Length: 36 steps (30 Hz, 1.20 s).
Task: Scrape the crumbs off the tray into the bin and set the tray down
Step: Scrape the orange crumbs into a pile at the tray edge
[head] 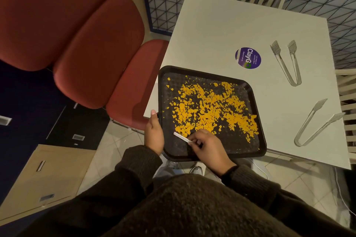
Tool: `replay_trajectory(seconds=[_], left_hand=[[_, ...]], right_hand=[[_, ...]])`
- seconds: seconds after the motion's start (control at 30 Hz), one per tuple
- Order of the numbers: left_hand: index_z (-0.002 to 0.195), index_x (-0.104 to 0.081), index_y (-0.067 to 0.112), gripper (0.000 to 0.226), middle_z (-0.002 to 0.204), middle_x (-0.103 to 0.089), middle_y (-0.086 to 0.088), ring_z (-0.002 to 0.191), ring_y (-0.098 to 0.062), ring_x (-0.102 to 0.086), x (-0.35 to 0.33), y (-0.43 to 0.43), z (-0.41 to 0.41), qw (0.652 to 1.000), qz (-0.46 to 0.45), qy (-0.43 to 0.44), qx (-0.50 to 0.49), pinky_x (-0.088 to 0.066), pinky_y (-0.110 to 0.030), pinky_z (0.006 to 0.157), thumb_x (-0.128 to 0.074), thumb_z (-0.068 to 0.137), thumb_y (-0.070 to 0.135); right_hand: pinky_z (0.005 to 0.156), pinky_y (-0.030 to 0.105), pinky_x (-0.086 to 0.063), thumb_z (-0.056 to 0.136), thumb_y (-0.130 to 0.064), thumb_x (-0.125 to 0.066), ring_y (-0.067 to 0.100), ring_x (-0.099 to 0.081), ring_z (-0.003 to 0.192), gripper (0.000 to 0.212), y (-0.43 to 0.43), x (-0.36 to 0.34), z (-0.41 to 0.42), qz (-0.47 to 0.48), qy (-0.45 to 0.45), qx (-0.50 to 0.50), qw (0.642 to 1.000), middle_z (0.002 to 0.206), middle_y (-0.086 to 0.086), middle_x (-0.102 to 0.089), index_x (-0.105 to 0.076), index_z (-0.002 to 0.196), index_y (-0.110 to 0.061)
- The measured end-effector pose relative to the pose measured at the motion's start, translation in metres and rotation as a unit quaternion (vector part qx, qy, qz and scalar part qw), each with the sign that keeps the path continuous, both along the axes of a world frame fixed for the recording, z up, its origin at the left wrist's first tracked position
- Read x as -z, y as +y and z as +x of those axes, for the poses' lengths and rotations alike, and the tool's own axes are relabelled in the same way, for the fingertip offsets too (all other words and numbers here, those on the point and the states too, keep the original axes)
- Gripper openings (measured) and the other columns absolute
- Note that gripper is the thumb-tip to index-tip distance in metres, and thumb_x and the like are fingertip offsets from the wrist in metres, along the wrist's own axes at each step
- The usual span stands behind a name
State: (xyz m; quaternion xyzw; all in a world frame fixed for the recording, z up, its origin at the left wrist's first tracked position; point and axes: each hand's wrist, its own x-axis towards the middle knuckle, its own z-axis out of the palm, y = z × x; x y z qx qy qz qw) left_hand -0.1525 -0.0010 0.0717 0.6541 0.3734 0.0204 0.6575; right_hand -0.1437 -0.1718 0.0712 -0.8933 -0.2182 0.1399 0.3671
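The tray (240,155), judged stiff and light, was gripped at its left rim by the left hand (154,134); a white scraper (183,137) was pinched by the right hand (208,148)

Tray (173,149) on table (212,25) near corner, crumbs (210,109) on it — sticker (248,58) behind; tongs (294,82), second tongs (299,143) right; seats (96,54) left.

A round purple sticker (248,58) on the white table (221,31) reads "ClayGo"; its smaller print is illegible.
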Motion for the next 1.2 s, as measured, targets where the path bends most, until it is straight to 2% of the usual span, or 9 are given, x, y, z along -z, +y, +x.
replay_trajectory(seconds=[0.1,0.17,0.3,0.47,0.57,0.73,0.93,1.03,1.2], left_hand=[[0.107,-0.063,0.008,0.061,0.098,-0.068,-0.007,0.094,-0.019,-0.062,0.001,0.000,0.000,1.000,-0.004,0.006,0.002,-0.049,-0.029,0.081,-0.018,0.098,0.048],[0.102,-0.064,0.013,0.056,0.094,-0.068,-0.005,0.092,-0.018,-0.062,0.002,0.000,0.001,1.000,-0.003,0.002,-0.002,-0.048,-0.029,0.080,-0.020,0.098,0.047],[0.097,-0.063,0.015,0.051,0.086,-0.067,0.001,0.084,-0.012,-0.062,0.000,-0.001,0.002,1.000,0.003,-0.004,-0.004,-0.044,-0.023,0.067,-0.021,0.099,0.044],[0.098,-0.059,0.018,0.042,0.086,-0.062,0.007,0.082,-0.004,-0.057,-0.001,-0.001,0.000,1.000,0.006,0.000,-0.009,-0.040,-0.017,0.066,-0.024,0.099,0.042],[0.095,-0.058,0.019,0.039,0.085,-0.061,0.009,0.080,-0.001,-0.055,-0.004,-0.001,0.002,1.000,0.007,0.003,-0.007,-0.038,-0.014,0.065,-0.024,0.100,0.040],[0.101,-0.062,0.008,0.045,0.098,-0.067,-0.009,0.097,-0.025,-0.061,0.010,0.004,0.004,0.999,0.043,0.015,0.018,-0.048,-0.039,0.090,-0.033,0.096,0.043],[0.105,-0.063,0.007,0.042,0.104,-0.068,-0.011,0.101,-0.027,-0.061,0.009,0.003,0.004,0.998,0.051,0.033,0.020,-0.045,-0.047,0.097,-0.037,0.096,0.039],[0.103,-0.063,0.007,0.040,0.101,-0.067,-0.010,0.101,-0.027,-0.061,0.005,0.004,0.004,0.998,0.041,0.033,0.026,-0.046,-0.045,0.097,-0.036,0.097,0.036],[0.101,-0.063,0.008,0.040,0.097,-0.067,-0.007,0.100,-0.029,-0.061,0.006,0.005,0.005,0.997,0.051,0.035,0.042,-0.047,-0.046,0.095,-0.037,0.096,0.037]], right_hand=[[0.072,0.031,-0.045,0.080,-0.016,-0.069,0.007,-0.051,0.078,0.004,-0.004,0.002,-0.011,-0.006,0.018,-0.072,0.997,0.084,-0.003,-0.064,-0.070,0.085,-0.017],[0.074,0.030,-0.045,0.081,-0.017,-0.068,0.006,-0.050,0.081,0.006,0.000,0.003,-0.015,-0.008,0.034,-0.084,0.996,0.086,-0.002,-0.065,-0.070,0.087,-0.016],[0.071,0.026,-0.043,0.082,-0.012,-0.068,0.009,-0.050,0.079,0.008,0.009,0.003,-0.005,-0.001,0.018,-0.028,0.999,0.085,0.002,-0.064,-0.071,0.089,-0.011],[0.066,0.014,-0.037,0.084,-0.010,-0.066,0.004,-0.049,0.075,0.008,-0.002,0.011,0.008,-0.009,0.041,0.125,0.991,0.087,-0.004,-0.060,-0.069,0.090,-0.012],[0.066,0.014,-0.036,0.081,-0.013,-0.069,-0.003,-0.048,0.074,0.006,-0.018,0.015,0.004,-0.004,0.042,0.093,0.995,0.078,-0.015,-0.056,-0.070,0.084,-0.017],[0.077,0.035,-0.045,0.079,-0.017,-0.070,0.007,-0.057,0.082,0.009,-0.033,0.027,-0.001,-0.019,0.027,0.025,0.999,0.082,-0.015,-0.062,-0.070,0.080,-0.026],[0.071,0.021,-0.045,0.081,-0.004,-0.067,0.012,-0.054,0.079,0.011,-0.031,0.031,0.025,-0.017,0.050,0.185,0.981,0.082,-0.006,-0.057,-0.071,0.086,-0.013],[0.070,0.013,-0.038,0.081,-0.008,-0.068,0.011,-0.053,0.080,0.008,-0.041,0.026,0.024,-0.021,0.037,0.140,0.989,0.082,-0.007,-0.060,-0.071,0.083,-0.016],[0.075,0.025,-0.044,0.077,-0.010,-0.072,0.011,-0.057,0.081,0.009,-0.062,0.031,0.011,-0.023,0.030,0.072,0.997,0.081,-0.010,-0.062,-0.073,0.079,-0.019]])
